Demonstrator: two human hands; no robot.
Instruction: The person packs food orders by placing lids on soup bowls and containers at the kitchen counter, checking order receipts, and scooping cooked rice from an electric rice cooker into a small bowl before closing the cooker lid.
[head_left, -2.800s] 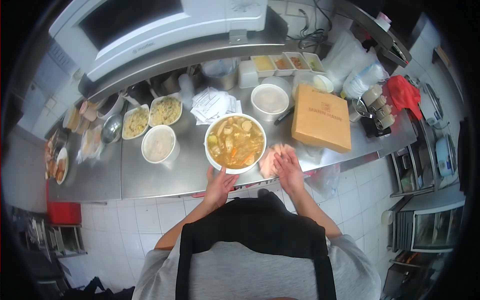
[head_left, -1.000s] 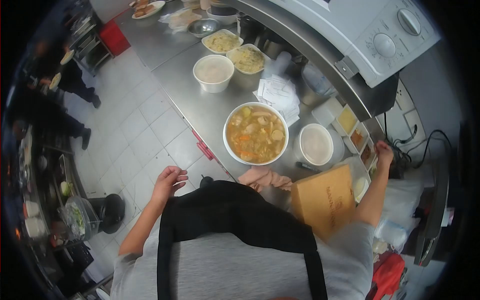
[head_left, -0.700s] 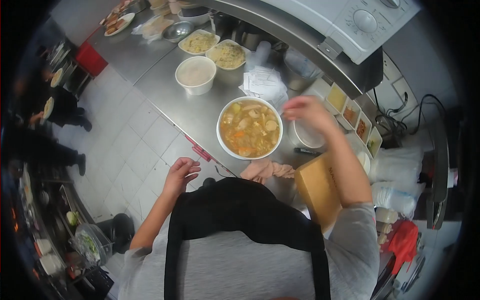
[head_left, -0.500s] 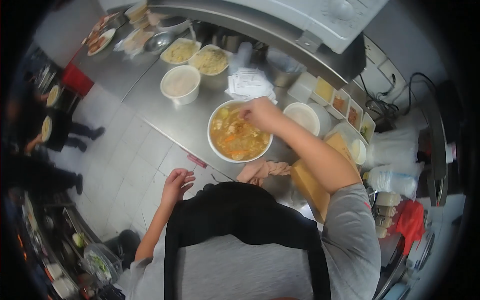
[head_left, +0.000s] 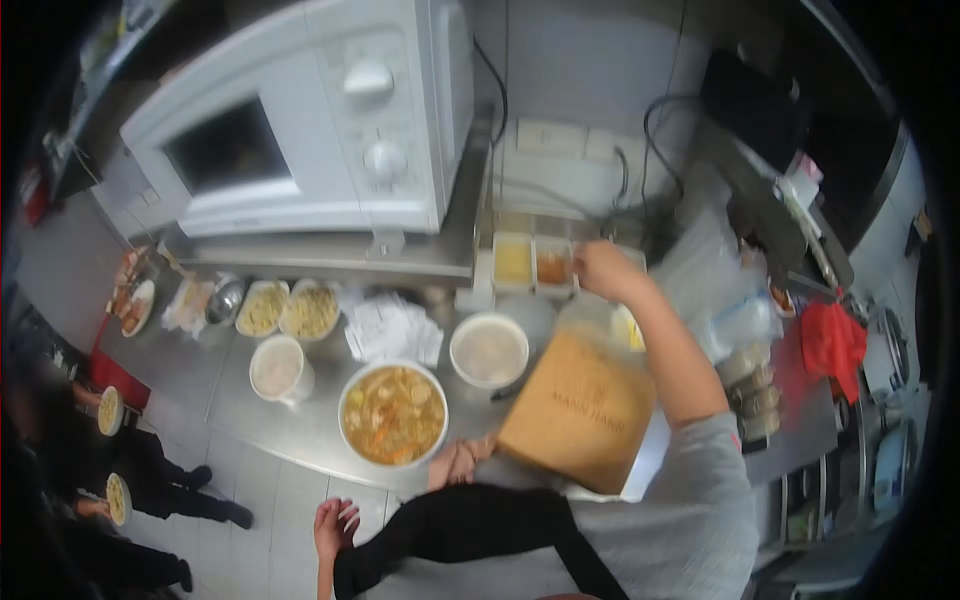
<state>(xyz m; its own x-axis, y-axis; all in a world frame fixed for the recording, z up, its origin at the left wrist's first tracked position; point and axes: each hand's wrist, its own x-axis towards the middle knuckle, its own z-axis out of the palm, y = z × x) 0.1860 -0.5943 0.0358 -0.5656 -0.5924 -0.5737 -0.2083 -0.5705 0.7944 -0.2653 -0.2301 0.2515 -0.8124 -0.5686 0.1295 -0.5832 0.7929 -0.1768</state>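
Note:
My right hand (head_left: 605, 270) reaches over the row of small garnish tubs at the back of the counter. Its fingers are bunched together and point down by the tub of reddish-brown garnish (head_left: 552, 268); whatever they pinch is hidden. Left of that sits a tub of yellow garnish (head_left: 513, 264). My left hand (head_left: 336, 524) hangs off the counter's front edge, fingers loosely bent and apart, with nothing in it. A big white bowl of soup (head_left: 394, 414) with noodles, carrot and other pieces stands near the front edge. Behind it lie white paper slips (head_left: 393, 332).
A brown paper bag (head_left: 582, 408) lies right of a lidded white tub (head_left: 489, 350). Another lidded tub (head_left: 281, 368) and two noodle containers (head_left: 311, 312) stand to the left. A white microwave (head_left: 330, 130) sits on the shelf above. Two people carry bowls at the far left.
My right hand has left the soup bowl and moved right to the garnish tubs. The view has swung toward the right and up, showing the microwave. My left hand stays low and empty.

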